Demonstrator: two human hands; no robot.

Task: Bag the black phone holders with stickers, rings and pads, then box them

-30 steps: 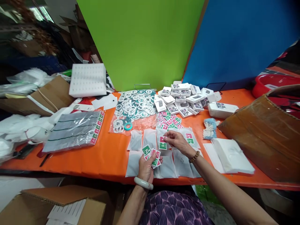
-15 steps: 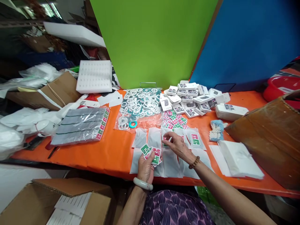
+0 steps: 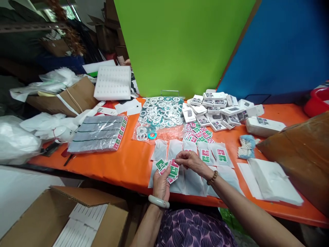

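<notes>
My left hand (image 3: 161, 183) is closed on a fan of small green and pink packets (image 3: 168, 167), held just above the near edge of the orange table (image 3: 110, 164). My right hand (image 3: 191, 160) pinches the top of that fan from the right. Under both hands lie two rows of white pouches (image 3: 174, 150); two of them at the right carry a green and pink packet (image 3: 205, 156) on top. A loose pile of the same packets (image 3: 197, 133) lies just beyond the pouches.
Behind the packets lie a bag of white rings (image 3: 159, 115), a heap of small white boxes (image 3: 216, 109) and a long white box (image 3: 264, 126). A wrapped grey stack (image 3: 99, 133) lies left, white sheets (image 3: 272, 180) and a brown sack (image 3: 303, 151) right, an open carton (image 3: 77, 223) below left.
My right hand put a packet down on a pouch in the far row and came back to the fan in my left hand. The camera view swung left.
</notes>
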